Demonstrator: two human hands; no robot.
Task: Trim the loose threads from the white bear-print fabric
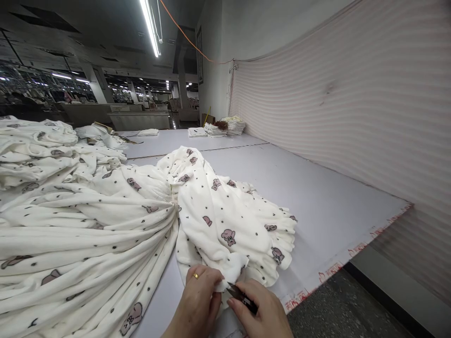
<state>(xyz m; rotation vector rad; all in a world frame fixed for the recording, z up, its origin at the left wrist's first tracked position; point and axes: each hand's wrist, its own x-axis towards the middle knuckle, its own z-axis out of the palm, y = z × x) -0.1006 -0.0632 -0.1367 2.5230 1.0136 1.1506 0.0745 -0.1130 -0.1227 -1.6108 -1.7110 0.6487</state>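
Note:
A white fleece garment [225,220] printed with pink animal heads and small dark dots lies on the grey table [317,197] in front of me. My left hand [197,300], with a gold ring on one finger, pinches the garment's near edge. Close beside it, my right hand [260,312] grips small dark thread snips [241,296], whose tip points at the pinched edge of the cloth.
A big heap of the same printed fleece [70,220] covers the table's left side. Folded stacks of cloth [221,127] sit at the far end. A striped pink fabric wall [352,108] hangs on the right. The table's near right edge [352,251] drops to a dark floor.

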